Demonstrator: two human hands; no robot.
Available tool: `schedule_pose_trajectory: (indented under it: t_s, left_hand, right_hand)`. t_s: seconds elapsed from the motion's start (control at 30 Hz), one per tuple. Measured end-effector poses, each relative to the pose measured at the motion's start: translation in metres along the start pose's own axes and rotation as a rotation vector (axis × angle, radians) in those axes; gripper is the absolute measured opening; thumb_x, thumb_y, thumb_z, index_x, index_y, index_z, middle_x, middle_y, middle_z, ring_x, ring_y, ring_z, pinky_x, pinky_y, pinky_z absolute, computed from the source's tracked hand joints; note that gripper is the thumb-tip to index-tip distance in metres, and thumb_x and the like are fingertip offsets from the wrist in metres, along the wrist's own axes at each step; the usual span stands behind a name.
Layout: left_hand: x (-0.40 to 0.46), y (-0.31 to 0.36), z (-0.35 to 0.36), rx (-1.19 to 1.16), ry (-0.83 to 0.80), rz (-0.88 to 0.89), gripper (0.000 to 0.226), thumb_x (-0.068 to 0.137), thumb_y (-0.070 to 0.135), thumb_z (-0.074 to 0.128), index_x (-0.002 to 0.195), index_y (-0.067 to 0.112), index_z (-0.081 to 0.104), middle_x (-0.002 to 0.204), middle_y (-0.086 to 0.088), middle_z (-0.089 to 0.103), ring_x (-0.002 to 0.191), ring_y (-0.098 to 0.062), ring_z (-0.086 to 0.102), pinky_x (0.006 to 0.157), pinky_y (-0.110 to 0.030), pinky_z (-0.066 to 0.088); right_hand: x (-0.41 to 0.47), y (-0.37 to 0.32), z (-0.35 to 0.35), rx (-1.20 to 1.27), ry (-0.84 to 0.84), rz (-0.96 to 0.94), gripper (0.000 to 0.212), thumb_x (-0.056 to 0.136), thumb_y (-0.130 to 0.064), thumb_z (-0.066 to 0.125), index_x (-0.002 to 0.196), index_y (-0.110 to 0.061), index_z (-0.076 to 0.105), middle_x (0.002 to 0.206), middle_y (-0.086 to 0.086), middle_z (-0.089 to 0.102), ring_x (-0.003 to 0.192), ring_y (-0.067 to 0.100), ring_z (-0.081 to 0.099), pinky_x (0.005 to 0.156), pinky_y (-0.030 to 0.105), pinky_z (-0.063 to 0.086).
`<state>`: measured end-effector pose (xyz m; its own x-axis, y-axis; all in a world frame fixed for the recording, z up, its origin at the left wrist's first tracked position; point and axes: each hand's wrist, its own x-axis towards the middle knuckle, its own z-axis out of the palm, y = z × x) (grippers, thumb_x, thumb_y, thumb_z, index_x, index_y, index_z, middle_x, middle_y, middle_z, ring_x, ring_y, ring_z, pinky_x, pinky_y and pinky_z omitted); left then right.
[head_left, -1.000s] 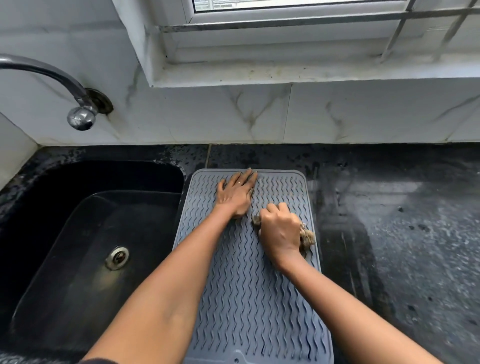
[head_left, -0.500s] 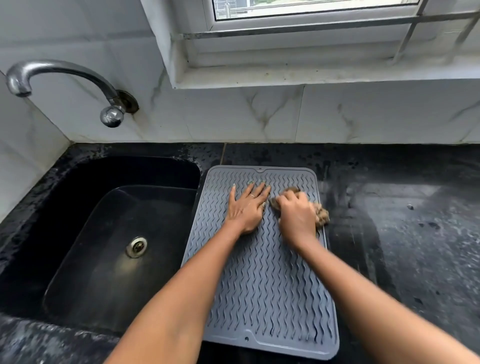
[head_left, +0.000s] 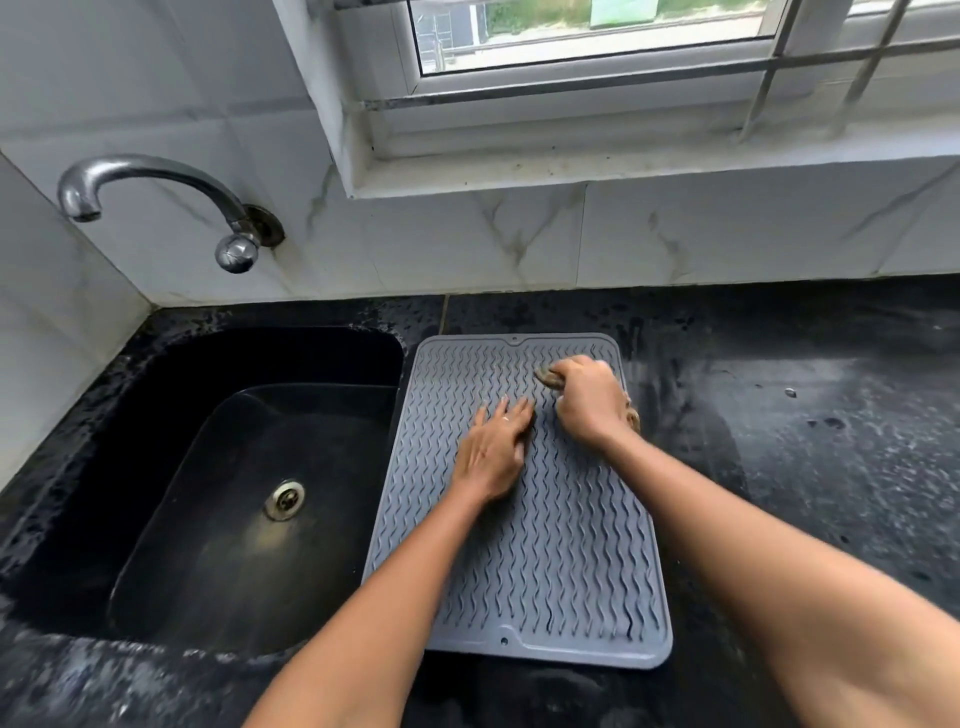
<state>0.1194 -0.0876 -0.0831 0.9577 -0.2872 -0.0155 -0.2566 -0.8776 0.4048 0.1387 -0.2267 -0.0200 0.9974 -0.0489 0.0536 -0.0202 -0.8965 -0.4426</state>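
R hand (head_left: 589, 402) grips scrubber (head_left: 546, 376) on mat (head_left: 561, 571) | L hand (head_left: 493, 449) flat on mat | sink (head_left: 208, 519) beside mat

The left hand (head_left: 491, 452) wears a thin ring (head_left: 505, 418); forearms (head_left: 395, 582) bare.

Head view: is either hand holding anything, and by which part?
The right hand grips a brownish scrubber around its middle, both ends poking out of the fist. The left hand lies flat on the grey mat, holding nothing.

Grey ribbed mat (head_left: 571, 545) flat on counter (head_left: 779, 467), brown scrubber (head_left: 546, 376) atop it.
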Motion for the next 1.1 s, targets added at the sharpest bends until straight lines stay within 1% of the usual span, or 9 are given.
schedule_pose_trajectory:
  t_s: [0.07,0.13,0.3,0.4,0.53,0.63,0.77,0.97,1.1]
  left_hand:
    - [-0.008,-0.002,0.005,-0.018,-0.027,-0.009,0.062,0.095,0.007,0.04,0.151,0.018,0.018,0.16,-0.002,0.018,0.149,-0.022,0.012,0.124,-0.04,0.005]
    - [-0.007,-0.002,0.006,0.007,-0.026,0.008,0.061,0.096,0.007,0.038,0.151,0.016,0.016,0.161,-0.001,0.015,0.15,-0.019,0.009,0.123,-0.035,0.003]
    - [-0.006,0.001,0.009,0.032,-0.024,-0.006,0.058,0.096,0.006,0.032,0.152,0.015,0.016,0.162,0.0,0.013,0.15,-0.018,0.007,0.121,-0.034,0.002]
    - [-0.007,0.001,0.009,0.054,-0.027,-0.001,0.063,0.093,0.001,0.032,0.152,0.016,0.014,0.162,0.001,0.011,0.15,-0.018,0.005,0.121,-0.034,0.001]
    - [-0.009,0.007,0.0,0.069,-0.064,0.008,0.065,0.094,-0.001,0.038,0.152,0.015,0.014,0.162,-0.002,0.012,0.15,-0.02,0.007,0.121,-0.035,0.0]
    - [-0.023,0.008,-0.004,0.067,0.007,0.012,0.058,0.097,0.005,0.039,0.151,0.015,0.021,0.159,-0.004,0.022,0.148,-0.021,0.02,0.121,-0.035,0.001]
    - [-0.047,0.005,0.004,0.136,-0.051,-0.013,0.054,0.102,0.019,0.03,0.152,0.017,0.011,0.162,-0.002,0.01,0.15,-0.018,0.007,0.121,-0.039,-0.002]
    - [-0.045,0.009,0.001,0.169,-0.123,-0.046,0.051,0.104,0.025,0.02,0.153,0.019,0.005,0.163,0.001,0.001,0.15,-0.018,-0.001,0.122,-0.04,-0.003]
    - [-0.044,0.013,-0.001,0.195,-0.141,-0.059,0.052,0.104,0.021,0.023,0.153,0.017,0.004,0.163,-0.001,0.002,0.15,-0.02,0.0,0.121,-0.04,-0.003]
  right_hand:
    - [0.002,-0.001,0.009,-0.057,-0.142,-0.022,0.036,0.088,-0.002,0.05,0.12,-0.013,0.061,0.132,0.008,0.057,0.119,0.031,0.047,0.1,0.041,0.045]
    - [-0.015,-0.002,0.022,-0.124,-0.099,-0.046,0.033,0.088,-0.001,0.05,0.117,-0.011,0.063,0.128,0.009,0.059,0.116,0.031,0.048,0.097,0.044,0.046]
    - [-0.1,-0.009,0.033,-0.166,0.146,-0.094,0.017,0.063,0.008,0.071,0.071,-0.007,0.071,0.073,0.009,0.073,0.066,0.029,0.063,0.053,0.034,0.051]
    - [-0.126,-0.009,0.026,-0.145,0.151,-0.097,0.021,0.054,0.008,0.075,0.053,-0.01,0.066,0.055,0.005,0.066,0.051,0.025,0.059,0.043,0.026,0.044]
    - [-0.091,-0.008,0.014,-0.088,0.081,0.008,0.014,0.085,-0.014,0.062,0.077,-0.015,0.074,0.077,0.006,0.073,0.071,0.023,0.064,0.06,0.027,0.048]
    - [-0.053,-0.004,0.005,0.041,0.163,0.107,0.018,0.088,-0.008,0.057,0.093,-0.016,0.073,0.097,0.007,0.073,0.09,0.026,0.061,0.071,0.028,0.044]
    - [-0.044,0.0,0.013,-0.095,-0.089,-0.021,0.031,0.09,-0.005,0.053,0.118,-0.015,0.064,0.128,0.005,0.06,0.116,0.028,0.049,0.095,0.04,0.047]
    - [-0.115,-0.007,0.027,-0.177,0.076,-0.048,0.016,0.074,0.007,0.063,0.077,-0.006,0.071,0.081,0.009,0.073,0.076,0.029,0.063,0.059,0.034,0.052]
    - [-0.116,-0.006,0.019,-0.215,0.02,-0.045,0.017,0.087,-0.009,0.055,0.084,-0.012,0.071,0.087,0.006,0.073,0.081,0.026,0.064,0.064,0.031,0.051]
